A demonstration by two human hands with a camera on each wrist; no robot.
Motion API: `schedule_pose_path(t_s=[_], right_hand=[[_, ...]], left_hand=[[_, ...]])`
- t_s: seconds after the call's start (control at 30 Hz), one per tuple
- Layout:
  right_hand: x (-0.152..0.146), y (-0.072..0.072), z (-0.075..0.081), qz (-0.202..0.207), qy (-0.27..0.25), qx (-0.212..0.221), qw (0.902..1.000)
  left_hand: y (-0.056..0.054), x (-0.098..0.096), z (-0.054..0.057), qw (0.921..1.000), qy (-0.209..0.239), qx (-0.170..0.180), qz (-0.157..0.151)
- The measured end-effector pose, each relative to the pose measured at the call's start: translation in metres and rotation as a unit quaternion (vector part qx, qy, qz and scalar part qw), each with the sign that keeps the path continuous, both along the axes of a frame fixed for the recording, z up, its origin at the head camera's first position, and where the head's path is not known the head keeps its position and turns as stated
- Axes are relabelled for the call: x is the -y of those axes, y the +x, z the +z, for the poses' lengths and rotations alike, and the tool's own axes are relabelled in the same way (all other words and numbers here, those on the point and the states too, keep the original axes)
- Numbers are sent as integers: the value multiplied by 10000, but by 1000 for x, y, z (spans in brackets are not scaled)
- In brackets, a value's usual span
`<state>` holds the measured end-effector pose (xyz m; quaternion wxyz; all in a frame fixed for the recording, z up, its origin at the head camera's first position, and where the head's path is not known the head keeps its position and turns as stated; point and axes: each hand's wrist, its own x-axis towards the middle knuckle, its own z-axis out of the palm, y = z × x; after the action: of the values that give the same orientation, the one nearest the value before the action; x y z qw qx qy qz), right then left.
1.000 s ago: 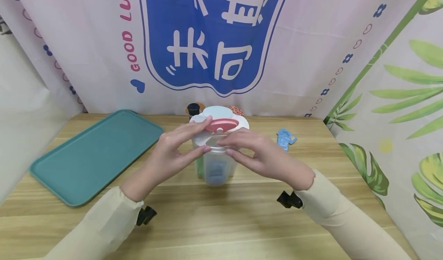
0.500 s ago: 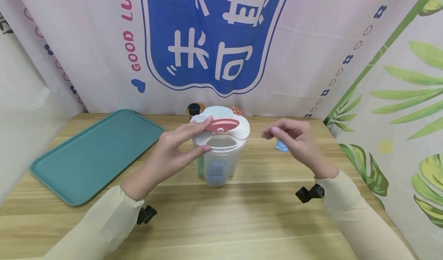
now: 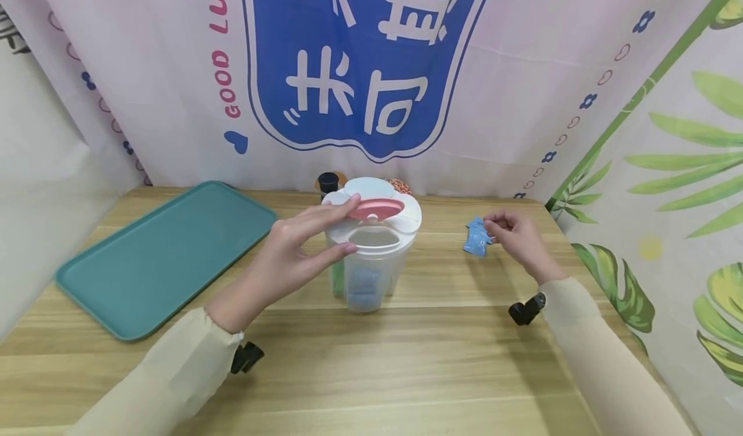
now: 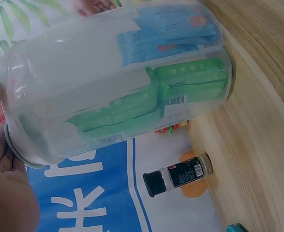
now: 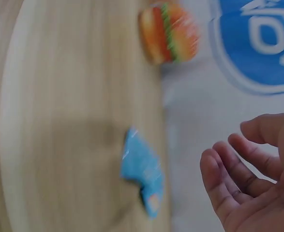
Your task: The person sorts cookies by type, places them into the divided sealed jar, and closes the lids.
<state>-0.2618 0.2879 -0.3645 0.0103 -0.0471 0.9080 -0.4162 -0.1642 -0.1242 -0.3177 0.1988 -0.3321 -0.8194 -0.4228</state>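
A clear storage container (image 3: 391, 265) with a white lid (image 3: 411, 215) and a red inset stands upright mid-table. The front opening in its lid is uncovered. Blue sachets (image 4: 178, 24) and green packets (image 4: 192, 79) show through its wall in separate compartments. My left hand (image 3: 284, 249) holds the lid's left side, thumb at the front rim and fingers on top. To the right, my right hand (image 3: 522, 242) is over a few loose blue sachets (image 3: 477, 239). In the right wrist view its fingers are loosely bent with nothing between them, apart from the sachets.
A teal tray (image 3: 168, 255) lies at the left. Behind the container are a black-capped seasoning bottle (image 4: 183, 174) and a toy burger (image 5: 168, 33). A printed cloth (image 3: 499, 113) hangs along the table's back edge.
My right hand has left the container's front opening and moved right to the loose blue sachets. My left hand has stayed on the lid.
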Motion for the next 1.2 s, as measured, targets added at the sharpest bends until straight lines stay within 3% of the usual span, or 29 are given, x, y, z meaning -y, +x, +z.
schedule_pose_path(t_s=[0.13,0.37,0.6,0.77,1.2], right_hand=[[-5,-10,-16,51,729,-12,9973],[-3,-20,-27,28,1047,535,9931],[-4,-28,-37,-190,1063,1103,9880],[-6,-29,-39,-274,1134,1117,9869],[-8,-28,-41,-232,651,1200,9904]], left_hand=[[1,0,0,10000,-15,31,11],[1,0,0,10000,-21,59,18],[-1,1,0,10000,-21,9,12],[-2,0,-1,10000,21,-18,-21],[-1,-1,-1,10000,74,-10,5]])
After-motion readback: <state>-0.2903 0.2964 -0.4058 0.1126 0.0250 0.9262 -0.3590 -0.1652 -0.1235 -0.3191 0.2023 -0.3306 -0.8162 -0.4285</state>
